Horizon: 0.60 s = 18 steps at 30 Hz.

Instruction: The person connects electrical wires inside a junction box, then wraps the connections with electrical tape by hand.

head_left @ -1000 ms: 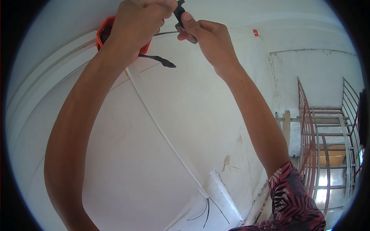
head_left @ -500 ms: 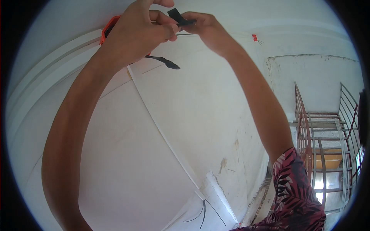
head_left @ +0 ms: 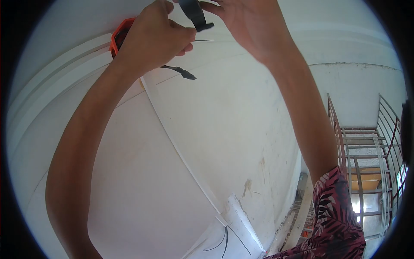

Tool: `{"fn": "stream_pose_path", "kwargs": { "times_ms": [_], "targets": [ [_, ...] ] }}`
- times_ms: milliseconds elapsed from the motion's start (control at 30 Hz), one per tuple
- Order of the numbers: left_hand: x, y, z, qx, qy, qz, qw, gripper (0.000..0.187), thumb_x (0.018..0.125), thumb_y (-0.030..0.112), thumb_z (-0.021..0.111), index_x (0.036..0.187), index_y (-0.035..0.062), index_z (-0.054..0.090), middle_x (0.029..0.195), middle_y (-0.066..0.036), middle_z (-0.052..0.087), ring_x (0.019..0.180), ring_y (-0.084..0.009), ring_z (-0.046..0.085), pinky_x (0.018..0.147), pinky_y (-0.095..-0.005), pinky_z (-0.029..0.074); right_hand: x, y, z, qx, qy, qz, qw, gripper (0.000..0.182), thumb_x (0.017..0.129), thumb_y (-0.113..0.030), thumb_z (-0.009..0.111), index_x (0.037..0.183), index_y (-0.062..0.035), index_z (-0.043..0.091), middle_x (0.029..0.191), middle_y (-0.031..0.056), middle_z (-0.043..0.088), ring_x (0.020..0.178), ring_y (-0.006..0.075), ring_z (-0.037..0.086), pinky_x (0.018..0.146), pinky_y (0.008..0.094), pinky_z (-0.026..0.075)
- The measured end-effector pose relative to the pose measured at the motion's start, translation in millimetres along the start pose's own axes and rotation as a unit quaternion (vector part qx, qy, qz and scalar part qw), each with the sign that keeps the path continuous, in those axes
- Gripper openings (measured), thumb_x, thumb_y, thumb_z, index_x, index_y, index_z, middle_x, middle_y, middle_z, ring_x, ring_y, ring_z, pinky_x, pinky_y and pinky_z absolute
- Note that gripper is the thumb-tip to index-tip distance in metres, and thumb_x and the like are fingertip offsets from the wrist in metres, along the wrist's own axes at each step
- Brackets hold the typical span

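At the top centre, my left hand [head_left: 161, 36] has its fingers closed on the lower end of a black tape strip [head_left: 194, 14]. The strip rises to the top edge of the view, where its upper part is cut off. My right hand [head_left: 254, 26] is beside it on the right, its palm showing and a finger and thumb reaching to the strip near the top edge; their tips are partly cut off. Below my left wrist hangs a loose black taped end [head_left: 185, 74]. An orange box [head_left: 115, 39] sits behind my left wrist, dark inside.
A white wall carries a thin white trunking strip [head_left: 181, 157] running diagonally down to several loose dark wires [head_left: 226, 241]. White moulding [head_left: 56, 80] curves along the upper left. Metal scaffolding or railings [head_left: 362, 155] stand at the right, and planks [head_left: 302, 211] lie at the lower right.
My right hand has moved up and turned its palm into view. More of the black strip now shows between the hands, stretching upward. My left hand has shifted slightly.
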<state>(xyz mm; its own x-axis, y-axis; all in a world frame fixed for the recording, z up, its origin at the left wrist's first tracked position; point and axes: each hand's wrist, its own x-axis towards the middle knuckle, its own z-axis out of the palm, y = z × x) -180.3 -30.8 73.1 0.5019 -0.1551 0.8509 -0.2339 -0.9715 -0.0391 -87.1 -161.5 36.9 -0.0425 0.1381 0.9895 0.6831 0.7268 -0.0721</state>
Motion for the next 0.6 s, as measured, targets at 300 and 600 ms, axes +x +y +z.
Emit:
{"fn": "stream_pose_path", "kwargs": {
  "times_ms": [300, 600],
  "targets": [
    [20, -5, -14, -0.175, -0.11, 0.022, 0.978, 0.037, 0.085, 0.028, 0.063, 0.113, 0.0032, 0.063, 0.067, 0.001, 0.054, 0.058, -0.0066, 0.042, 0.054, -0.0231, 0.034, -61, 74, -5, -0.176, 0.166, -0.051, 0.969, 0.039, 0.097, -0.035, 0.06, 0.087, 0.0008, 0.073, 0.087, 0.0051, 0.065, 0.083, 0.0151, 0.053, 0.076, 0.0297, 0.041],
    [-2, -19, 9, 0.04, -0.025, 0.12, 0.992, 0.044, 0.079, 0.029, 0.076, 0.113, 0.0024, 0.068, 0.08, -0.01, 0.073, 0.068, -0.0132, 0.063, 0.064, -0.0265, 0.044, -43, 54, -10, -0.191, 0.189, -0.106, 0.957, 0.016, 0.09, -0.014, 0.066, 0.093, 0.0008, 0.072, 0.079, 0.0081, 0.07, 0.065, 0.0172, 0.059, 0.062, 0.0323, 0.046]
  ]
}}
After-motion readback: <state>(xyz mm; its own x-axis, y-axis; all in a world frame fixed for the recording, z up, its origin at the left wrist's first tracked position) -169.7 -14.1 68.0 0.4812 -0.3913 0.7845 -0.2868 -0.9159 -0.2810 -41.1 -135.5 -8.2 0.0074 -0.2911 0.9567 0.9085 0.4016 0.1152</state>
